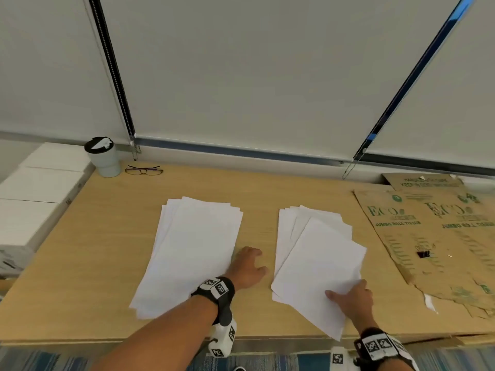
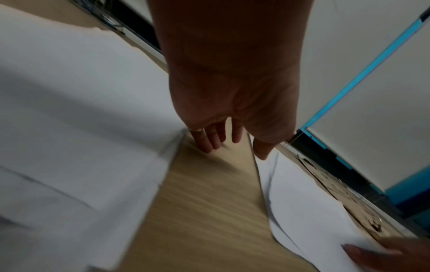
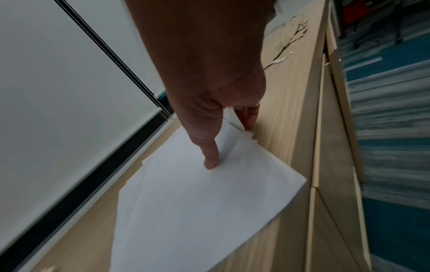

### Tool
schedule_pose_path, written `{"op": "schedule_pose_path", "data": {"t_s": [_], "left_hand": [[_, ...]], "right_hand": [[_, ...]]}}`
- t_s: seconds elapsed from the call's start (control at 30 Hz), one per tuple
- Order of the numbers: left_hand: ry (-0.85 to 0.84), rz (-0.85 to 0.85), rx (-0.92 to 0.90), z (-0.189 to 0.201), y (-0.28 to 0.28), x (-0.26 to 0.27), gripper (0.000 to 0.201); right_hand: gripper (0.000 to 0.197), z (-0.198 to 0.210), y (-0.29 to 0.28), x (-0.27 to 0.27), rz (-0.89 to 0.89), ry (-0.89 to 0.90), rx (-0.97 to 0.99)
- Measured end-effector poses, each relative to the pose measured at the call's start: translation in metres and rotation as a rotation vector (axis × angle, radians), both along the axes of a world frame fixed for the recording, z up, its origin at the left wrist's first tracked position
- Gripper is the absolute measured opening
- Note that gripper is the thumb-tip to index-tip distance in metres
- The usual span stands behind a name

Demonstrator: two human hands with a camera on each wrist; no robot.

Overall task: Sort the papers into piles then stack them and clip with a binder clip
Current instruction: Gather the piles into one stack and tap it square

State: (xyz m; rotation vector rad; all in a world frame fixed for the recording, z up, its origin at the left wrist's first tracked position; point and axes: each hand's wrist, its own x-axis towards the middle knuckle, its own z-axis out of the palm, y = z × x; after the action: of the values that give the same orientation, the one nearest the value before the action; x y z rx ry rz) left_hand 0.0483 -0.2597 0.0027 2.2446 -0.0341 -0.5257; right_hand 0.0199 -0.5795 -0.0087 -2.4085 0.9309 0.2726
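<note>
Two loose piles of white paper lie on the wooden desk: a left pile and a right pile. My left hand rests on the bare wood between them, by the left pile's right edge, fingers relaxed and spread, holding nothing. My right hand pinches the right pile at its near right corner. Its thumb presses on the top sheet, and its fingers curl at the edge. A black binder clip lies on flattened cardboard to the right.
Flattened brown cardboard covers the desk's right end. A lidded cup and glasses sit at the back left. White boxes stand left of the desk. Window blinds hang behind; the desk's front edge is just under my wrists.
</note>
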Motion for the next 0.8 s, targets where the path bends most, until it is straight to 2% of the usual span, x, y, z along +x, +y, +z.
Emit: {"op": "schedule_pose_path", "data": {"t_s": [0.07, 0.17, 0.23, 0.3, 0.37, 0.4, 0.43, 0.53, 0.6, 0.7, 0.8], "left_hand": [[0.014, 0.011, -0.002, 0.0, -0.021, 0.0, 0.06], [0.061, 0.067, -0.015, 0.002, -0.036, 0.002, 0.066], [0.083, 0.134, 0.006, 0.002, -0.037, 0.002, 0.064], [0.1, 0.182, 0.077, 0.001, -0.031, 0.001, 0.058], [0.115, 0.19, 0.163, -0.001, -0.023, -0.003, 0.067], [0.109, 0.184, 0.208, -0.003, -0.018, -0.006, 0.072], [0.093, 0.173, 0.249, -0.004, -0.015, -0.009, 0.074], [0.055, 0.152, 0.293, -0.01, -0.012, -0.017, 0.07], [0.049, 0.151, 0.269, -0.011, -0.012, -0.022, 0.07], [0.063, 0.135, 0.217, -0.009, -0.011, -0.025, 0.081], [0.081, 0.115, 0.191, -0.007, -0.006, -0.029, 0.087]], "right_hand": [[0.098, -0.001, 0.007, 0.001, 0.056, -0.006, 0.049], [0.072, 0.001, 0.019, -0.003, 0.168, -0.057, 0.162], [0.059, 0.006, 0.027, -0.008, 0.22, -0.038, 0.253], [0.052, 0.012, 0.027, -0.015, 0.325, 0.087, 0.387], [0.047, 0.032, 0.027, -0.021, 0.434, 0.327, 0.454], [0.047, 0.035, 0.023, -0.021, 0.425, 0.376, 0.458], [0.049, 0.037, 0.02, -0.02, 0.372, 0.338, 0.464], [0.053, 0.032, 0.019, -0.01, 0.151, 0.043, 0.426], [0.044, 0.027, 0.03, -0.005, 0.108, -0.021, 0.455], [0.033, 0.018, 0.048, 0.002, 0.064, -0.052, 0.459], [0.059, 0.01, 0.066, 0.01, 0.122, 0.009, 0.214]]}}
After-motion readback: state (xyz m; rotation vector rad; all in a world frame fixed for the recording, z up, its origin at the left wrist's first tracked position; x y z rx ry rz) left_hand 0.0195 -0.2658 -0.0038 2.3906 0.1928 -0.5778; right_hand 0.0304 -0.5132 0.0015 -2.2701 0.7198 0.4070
